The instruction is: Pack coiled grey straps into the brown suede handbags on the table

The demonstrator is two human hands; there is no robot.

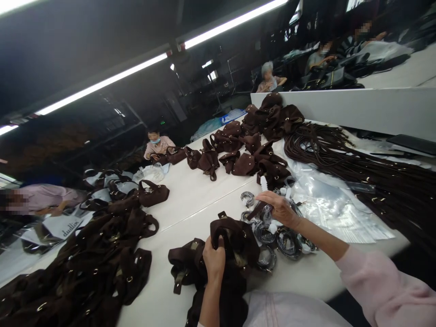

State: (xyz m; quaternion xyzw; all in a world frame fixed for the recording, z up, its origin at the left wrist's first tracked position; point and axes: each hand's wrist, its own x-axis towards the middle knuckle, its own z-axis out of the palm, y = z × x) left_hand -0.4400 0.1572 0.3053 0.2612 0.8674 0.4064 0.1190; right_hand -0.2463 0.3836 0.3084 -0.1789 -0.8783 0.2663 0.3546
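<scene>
My left hand grips the edge of a dark brown bag at its opening, with the thumb inside. The bag is soft, with small metal studs. My right hand is raised to the right of it, fingers closed round a short dark brown strip; whether the strip is joined to the bag I cannot tell. Below the right hand lie several coiled straps in clear plastic. Another brown bag rests against the held one on the left, and more brown material is under my left forearm.
Brown bags are heaped at the left and along the table's far side. Clear plastic bags and long brown straps cover the right. A white partition stands behind. Several other people sit around the tables.
</scene>
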